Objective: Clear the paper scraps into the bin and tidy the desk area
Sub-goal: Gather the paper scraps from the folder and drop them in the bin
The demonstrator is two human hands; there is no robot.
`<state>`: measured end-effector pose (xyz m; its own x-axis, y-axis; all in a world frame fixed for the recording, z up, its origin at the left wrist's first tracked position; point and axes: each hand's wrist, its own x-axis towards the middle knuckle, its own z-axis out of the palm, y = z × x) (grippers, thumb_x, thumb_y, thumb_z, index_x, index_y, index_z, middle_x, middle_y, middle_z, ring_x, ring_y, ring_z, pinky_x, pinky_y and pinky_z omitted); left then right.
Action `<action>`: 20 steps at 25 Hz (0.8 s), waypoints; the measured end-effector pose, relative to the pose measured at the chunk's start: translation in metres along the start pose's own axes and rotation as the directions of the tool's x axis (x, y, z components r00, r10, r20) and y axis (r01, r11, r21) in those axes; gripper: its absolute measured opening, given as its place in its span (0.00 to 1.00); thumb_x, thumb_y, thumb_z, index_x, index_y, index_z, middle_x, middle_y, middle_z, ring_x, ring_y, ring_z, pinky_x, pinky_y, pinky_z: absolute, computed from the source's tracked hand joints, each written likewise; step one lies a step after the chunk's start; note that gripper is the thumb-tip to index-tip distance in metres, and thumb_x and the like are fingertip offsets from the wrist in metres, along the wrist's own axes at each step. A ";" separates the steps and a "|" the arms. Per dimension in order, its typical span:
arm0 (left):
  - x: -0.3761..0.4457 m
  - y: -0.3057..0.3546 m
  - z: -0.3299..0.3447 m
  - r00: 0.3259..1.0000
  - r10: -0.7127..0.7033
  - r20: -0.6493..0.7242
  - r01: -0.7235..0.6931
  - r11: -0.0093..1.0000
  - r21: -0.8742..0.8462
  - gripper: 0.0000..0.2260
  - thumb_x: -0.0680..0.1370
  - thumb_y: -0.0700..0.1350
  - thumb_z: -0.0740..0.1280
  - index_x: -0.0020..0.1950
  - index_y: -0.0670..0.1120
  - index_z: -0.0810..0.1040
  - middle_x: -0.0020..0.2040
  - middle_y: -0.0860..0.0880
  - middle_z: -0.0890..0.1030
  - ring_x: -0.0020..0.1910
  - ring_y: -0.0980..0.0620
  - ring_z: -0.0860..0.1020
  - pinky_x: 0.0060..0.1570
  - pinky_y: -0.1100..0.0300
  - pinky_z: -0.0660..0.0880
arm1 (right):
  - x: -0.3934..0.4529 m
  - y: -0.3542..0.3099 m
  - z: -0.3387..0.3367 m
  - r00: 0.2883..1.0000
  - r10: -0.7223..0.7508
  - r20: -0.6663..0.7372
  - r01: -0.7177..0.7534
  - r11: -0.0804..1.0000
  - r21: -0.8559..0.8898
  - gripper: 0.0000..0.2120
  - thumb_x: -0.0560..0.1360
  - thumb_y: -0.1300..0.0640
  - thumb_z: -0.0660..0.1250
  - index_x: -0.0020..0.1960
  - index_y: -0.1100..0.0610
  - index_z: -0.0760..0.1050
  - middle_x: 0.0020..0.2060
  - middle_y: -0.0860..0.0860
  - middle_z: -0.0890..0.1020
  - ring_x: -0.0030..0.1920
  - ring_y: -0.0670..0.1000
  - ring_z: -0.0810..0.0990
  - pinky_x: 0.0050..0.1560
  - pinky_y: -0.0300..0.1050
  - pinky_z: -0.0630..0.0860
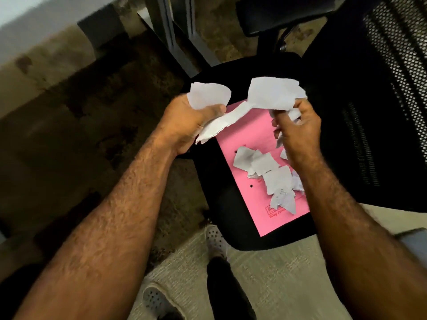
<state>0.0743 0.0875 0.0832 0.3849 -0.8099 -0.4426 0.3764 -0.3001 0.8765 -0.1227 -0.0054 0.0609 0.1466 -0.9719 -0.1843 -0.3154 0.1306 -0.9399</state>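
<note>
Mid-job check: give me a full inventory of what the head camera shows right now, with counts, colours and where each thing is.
Office chair: one, black, mesh back at right, seat at centre.
Pink folder: one, pink with red print, flat on the chair seat.
Loose paper scraps: a pile, exact count unclear, white, on the pink folder.
Held paper scraps: several, white, gripped in both hands above the folder.
Desk legs: dark metal, top centre.
Carpet: brown, mottled, left.
Bin: none in view.
Shoes: two, pale, perforated, bottom centre.
Left hand: closed on scraps.
Right hand: closed on scraps.
</note>
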 end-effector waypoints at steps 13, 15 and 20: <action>-0.240 -0.083 -0.251 0.851 -0.081 -0.518 0.010 0.990 -0.139 0.15 0.67 0.38 0.78 0.52 0.42 0.82 0.51 0.43 0.84 0.52 0.43 0.83 0.53 0.46 0.80 | -0.247 -0.010 0.212 0.849 -0.086 0.521 0.109 0.994 -0.014 0.11 0.75 0.58 0.70 0.56 0.51 0.74 0.45 0.48 0.83 0.41 0.46 0.82 0.36 0.39 0.79; -0.283 -0.107 -0.286 0.812 -0.104 -0.575 0.003 0.985 -0.173 0.13 0.68 0.37 0.77 0.51 0.43 0.82 0.50 0.44 0.85 0.50 0.45 0.83 0.50 0.49 0.80 | -0.292 -0.004 0.245 0.797 -0.077 0.599 0.098 0.995 -0.003 0.10 0.75 0.60 0.70 0.54 0.51 0.75 0.45 0.51 0.83 0.40 0.48 0.82 0.36 0.41 0.79; -0.383 -0.180 -0.380 0.685 -0.171 -0.708 -0.027 0.965 -0.259 0.11 0.68 0.39 0.78 0.48 0.45 0.84 0.46 0.46 0.86 0.44 0.47 0.84 0.35 0.57 0.78 | -0.404 0.029 0.323 0.647 -0.057 0.760 0.137 0.990 -0.042 0.07 0.75 0.63 0.70 0.45 0.52 0.75 0.36 0.50 0.81 0.33 0.50 0.79 0.31 0.46 0.77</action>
<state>0.1792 0.6428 0.0231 0.7959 -0.1466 -0.5874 0.5717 -0.1373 0.8089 0.1116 0.4543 0.0157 0.8257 -0.4876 -0.2837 -0.3315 -0.0124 -0.9434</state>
